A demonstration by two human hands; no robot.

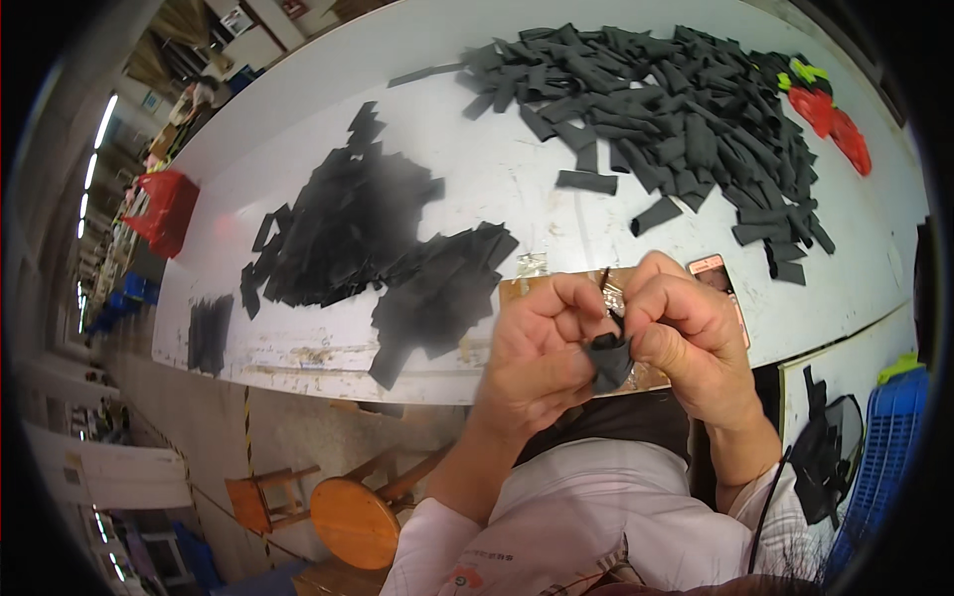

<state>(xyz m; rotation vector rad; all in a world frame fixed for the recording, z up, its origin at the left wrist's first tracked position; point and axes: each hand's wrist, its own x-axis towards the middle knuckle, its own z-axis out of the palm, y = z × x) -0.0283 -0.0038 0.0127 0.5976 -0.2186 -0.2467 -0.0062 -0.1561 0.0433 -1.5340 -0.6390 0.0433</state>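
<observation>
While both my hands meet over the white table's (pixel 298 149) near edge, left hand (pixel 537 348) and right hand (pixel 686 338) fingers pinch a small black fabric piece (pixel 608 360); black strip piles lie at eleven (pixel 368 238) and one o'clock (pixel 676 109).

You're in a factory workshop, piecework bench. Long white table (pixel 477 189) with worn, stained front edge, loaded with bulk stock: one heap of flat black pieces (pixel 368 238), another of grey folded strips (pixel 676 109). Bare concrete floor (pixel 229 427) with striped hazard tape, round wooden stool (pixel 356 519) under the table. Red crate (pixel 162 209) and rows of ceiling strip lights (pixel 97 149) run down the long hall at your left.
</observation>
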